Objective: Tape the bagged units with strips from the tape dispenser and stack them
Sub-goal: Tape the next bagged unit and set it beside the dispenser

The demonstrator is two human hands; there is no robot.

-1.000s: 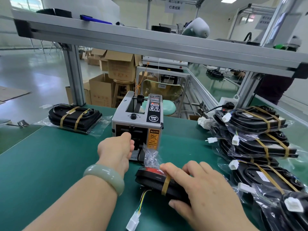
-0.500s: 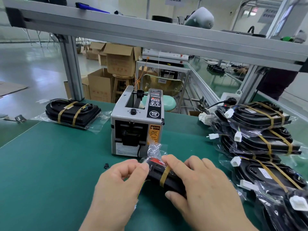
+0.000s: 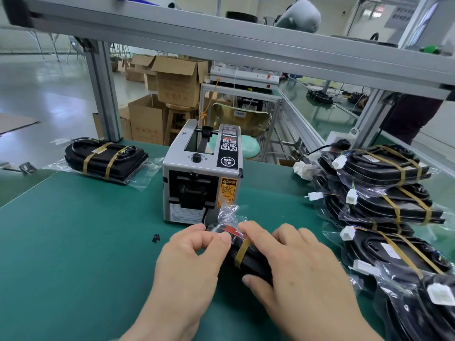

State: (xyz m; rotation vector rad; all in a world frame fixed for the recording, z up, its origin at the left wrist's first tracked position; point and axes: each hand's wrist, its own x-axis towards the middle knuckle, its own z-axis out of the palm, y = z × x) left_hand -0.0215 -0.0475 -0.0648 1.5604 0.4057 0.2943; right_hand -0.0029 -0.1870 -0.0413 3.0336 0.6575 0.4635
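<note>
Noted bagged unit (image 3: 248, 260) on green desk (image 3: 73, 242), just at 6 o'clock of tape dispenser (image 3: 202, 178). Clamped over its black body with right hand (image 3: 302, 274); pinched at the near bag end with left hand (image 3: 194, 257). Logged stacked taped units (image 3: 384, 168) at 3 o'clock.

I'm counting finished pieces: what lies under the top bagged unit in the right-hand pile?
A second taped unit lies directly under the top unit, offset toward the camera. How many more lie lower is hidden by overlapping bags.
</note>
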